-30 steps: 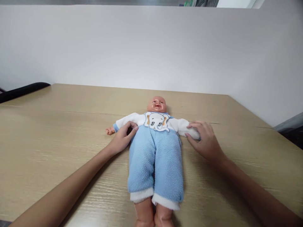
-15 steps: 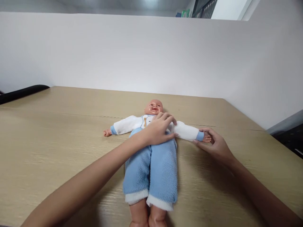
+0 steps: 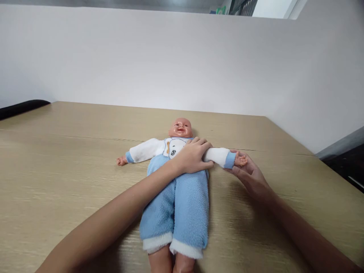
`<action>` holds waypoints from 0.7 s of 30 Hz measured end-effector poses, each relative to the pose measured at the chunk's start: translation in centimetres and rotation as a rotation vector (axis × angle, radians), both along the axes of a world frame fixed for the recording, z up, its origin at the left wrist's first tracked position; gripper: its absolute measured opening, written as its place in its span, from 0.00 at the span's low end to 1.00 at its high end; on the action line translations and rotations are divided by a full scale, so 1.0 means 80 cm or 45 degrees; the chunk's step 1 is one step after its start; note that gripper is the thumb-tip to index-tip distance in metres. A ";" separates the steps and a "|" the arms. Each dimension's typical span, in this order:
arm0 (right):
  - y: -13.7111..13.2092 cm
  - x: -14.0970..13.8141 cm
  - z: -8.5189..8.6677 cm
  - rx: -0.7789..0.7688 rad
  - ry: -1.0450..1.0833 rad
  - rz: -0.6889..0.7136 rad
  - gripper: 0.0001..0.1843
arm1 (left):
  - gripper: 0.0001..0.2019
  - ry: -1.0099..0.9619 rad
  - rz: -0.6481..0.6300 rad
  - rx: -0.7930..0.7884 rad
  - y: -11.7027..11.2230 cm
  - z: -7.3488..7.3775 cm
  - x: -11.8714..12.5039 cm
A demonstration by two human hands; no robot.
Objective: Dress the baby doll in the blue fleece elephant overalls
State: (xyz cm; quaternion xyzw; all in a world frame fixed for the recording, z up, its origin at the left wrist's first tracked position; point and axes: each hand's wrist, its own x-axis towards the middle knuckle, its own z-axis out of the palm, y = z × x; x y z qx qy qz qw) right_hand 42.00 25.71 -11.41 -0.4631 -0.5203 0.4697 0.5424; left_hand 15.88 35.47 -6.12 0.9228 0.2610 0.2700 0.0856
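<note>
A baby doll (image 3: 163, 189) in a white and light blue fleece outfit lies on its back, head at the far end and bare legs cut off by the lower edge. My left hand (image 3: 195, 154) reaches across its chest and grips the shoulder on the right side, fingers above and thumb below the sleeve. At the end of that sleeve (image 3: 217, 156), my right hand (image 3: 251, 174) holds the doll's forearm from below and behind, thumb by the blue cuff (image 3: 229, 160). The doll's other arm (image 3: 143, 150) stretches out to the left, untouched.
The doll rests on a light wood table (image 3: 71, 182) with a thin seam across it. Behind stands a white partition (image 3: 142, 60). A black curved object (image 3: 25, 108) shows at the left edge, and dark objects (image 3: 345, 167) stand beyond the table's right side.
My right hand has moved left and now cups the doll's hand from beneath, and the cuff sits a little higher. The doll has shifted slightly left in view. My left hand keeps its place.
</note>
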 end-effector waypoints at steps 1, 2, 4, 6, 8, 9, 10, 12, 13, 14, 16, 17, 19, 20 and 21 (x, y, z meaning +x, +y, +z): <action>-0.001 0.000 -0.002 0.017 -0.044 0.016 0.41 | 0.17 -0.065 -0.001 -0.014 -0.001 0.001 -0.002; -0.002 0.000 -0.003 0.027 -0.130 0.024 0.43 | 0.16 -0.136 -0.003 -0.034 -0.001 0.002 -0.004; -0.004 -0.002 -0.006 0.070 -0.443 0.050 0.42 | 0.15 -0.287 -0.016 -0.102 0.000 0.004 -0.010; -0.007 -0.007 -0.006 0.179 -0.812 0.113 0.35 | 0.14 -0.435 -0.036 -0.209 0.001 0.005 -0.018; -0.009 -0.014 -0.005 0.313 -1.049 0.199 0.30 | 0.14 -0.587 -0.055 -0.341 0.001 0.006 -0.026; -0.011 -0.020 -0.005 0.354 -1.101 0.232 0.29 | 0.15 -0.663 -0.067 -0.407 0.001 0.007 -0.030; -0.012 -0.026 -0.005 0.377 -1.119 0.257 0.29 | 0.15 -0.731 -0.078 -0.473 0.001 0.008 -0.034; -0.014 -0.040 -0.005 0.394 -1.099 0.305 0.29 | 0.14 -0.841 -0.097 -0.599 0.000 0.010 -0.041; -0.015 -0.048 -0.005 0.388 -1.069 0.326 0.29 | 0.14 -0.885 -0.104 -0.654 0.000 0.010 -0.044; -0.016 -0.057 -0.006 0.377 -1.028 0.339 0.29 | 0.14 -0.930 -0.106 -0.707 0.000 0.011 -0.047; -0.017 -0.077 -0.006 0.350 -0.912 0.339 0.28 | 0.14 -1.032 -0.091 -0.800 0.002 0.011 -0.053; -0.016 -0.088 -0.006 0.328 -0.837 0.340 0.28 | 0.14 -1.084 -0.077 -0.839 0.004 0.010 -0.056; -0.014 -0.110 -0.006 0.251 -0.629 0.353 0.29 | 0.16 -1.179 -0.045 -0.901 0.009 0.008 -0.063; -0.011 -0.121 -0.006 0.196 -0.505 0.351 0.30 | 0.17 -1.210 -0.018 -0.917 0.012 0.005 -0.067; -0.007 -0.131 -0.005 0.137 -0.384 0.340 0.30 | 0.18 -1.231 0.017 -0.921 0.016 0.003 -0.071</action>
